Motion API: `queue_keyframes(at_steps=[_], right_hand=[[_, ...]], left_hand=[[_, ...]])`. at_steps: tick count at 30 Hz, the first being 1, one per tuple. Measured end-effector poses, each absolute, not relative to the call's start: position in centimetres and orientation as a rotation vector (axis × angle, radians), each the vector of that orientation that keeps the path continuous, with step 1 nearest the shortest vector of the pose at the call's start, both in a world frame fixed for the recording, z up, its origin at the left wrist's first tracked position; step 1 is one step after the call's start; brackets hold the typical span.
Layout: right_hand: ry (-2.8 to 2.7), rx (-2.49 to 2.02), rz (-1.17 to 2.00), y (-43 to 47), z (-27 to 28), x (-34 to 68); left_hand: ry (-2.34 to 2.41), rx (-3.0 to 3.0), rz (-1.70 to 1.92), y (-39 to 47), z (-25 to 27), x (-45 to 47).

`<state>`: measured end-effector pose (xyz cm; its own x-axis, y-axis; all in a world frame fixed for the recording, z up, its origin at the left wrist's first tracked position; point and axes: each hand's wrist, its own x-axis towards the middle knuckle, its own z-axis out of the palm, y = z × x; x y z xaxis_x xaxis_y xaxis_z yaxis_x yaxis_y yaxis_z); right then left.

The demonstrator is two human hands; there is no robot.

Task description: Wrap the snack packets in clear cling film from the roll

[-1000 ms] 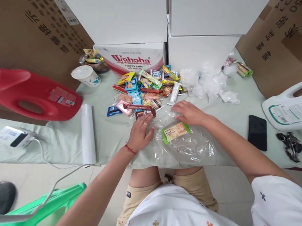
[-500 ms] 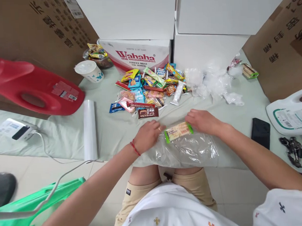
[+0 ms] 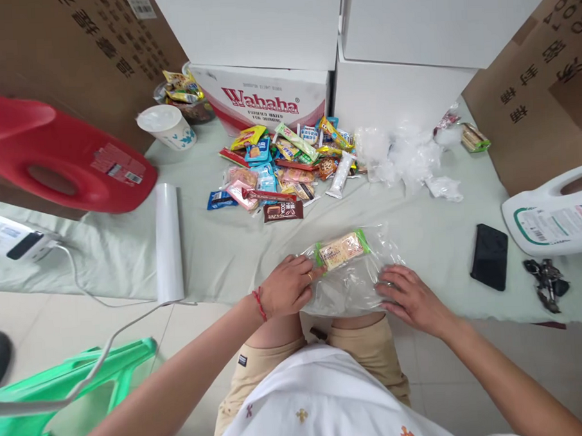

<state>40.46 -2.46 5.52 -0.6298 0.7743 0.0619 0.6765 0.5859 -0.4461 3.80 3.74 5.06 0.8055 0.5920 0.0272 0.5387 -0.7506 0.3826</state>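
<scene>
While the right hand (image 3: 413, 299) spreads its fingers on crinkled plastic (image 3: 347, 291), the left hand (image 3: 287, 285) curls its own. An oblong packet (image 3: 341, 250) lies nearby.

Under my left hand (image 3: 289, 287) and my right hand (image 3: 414, 297), low in the centre of the frame, I have clear plastic film (image 3: 343, 298), glossy and creased. The snack packet (image 3: 341, 250) has a smooth printed wrapper. The tablecloth (image 3: 220, 253) looks like matt, wrinkled fabric to me. At upper left I see a dull cardboard carton (image 3: 37, 52) and a shiny, hard-plastic jug (image 3: 82, 140); at right, a smooth phone (image 3: 489, 257); right of upper centre, thin, crinkled plastic bags (image 3: 406, 155).
</scene>
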Motion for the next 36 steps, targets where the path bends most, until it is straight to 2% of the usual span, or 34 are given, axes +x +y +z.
queue_keyframes(at_steps=[4, 10, 17, 21, 25, 27, 29, 32, 34, 36], right_hand=[[-2.474, -1.198, 0.656, -2.0, 6.3, 39.8], [-2.422, -1.182, 0.834, 4.1, 11.2, 37.9], [-2.692, -1.408, 0.609, 12.9, 11.5, 31.9], [-2.816, -1.654, 0.466, 14.9, 10.2, 29.9], [-2.826, -1.719, 0.448, 14.9, 8.9, 29.4], [-2.816, -1.737, 0.451, 14.7, 8.6, 29.3], [-2.799, -1.749, 0.473, 14.7, 8.5, 29.3], [-2.725, -1.682, 0.647, 15.4, 8.5, 30.2], [-2.616, -1.621, 0.802, 16.1, 8.2, 31.7], [-2.483, -1.637, 0.81, 16.9, 7.7, 33.7]], left_hand=[[0.874, 2.614, 0.188, 4.1, 4.6, 4.1], [0.866, 2.612, 0.14, 4.4, 4.8, 4.4], [0.847, 2.569, 0.161, 5.0, 5.0, 4.5], [0.935, 2.422, 0.434, 3.5, 5.2, 3.6], [1.299, 2.24, 0.9, 0.3, 5.0, 4.9], [1.5, 2.184, 0.994, -0.3, 4.7, 6.3], [1.723, 2.06, 0.96, 0.2, 4.4, 7.6], [2.022, 1.845, 0.704, 2.3, 3.9, 8.0], [2.118, 1.841, 0.541, 3.5, 3.4, 7.4], [2.158, 1.892, 0.501, 4.0, 2.8, 6.5]])
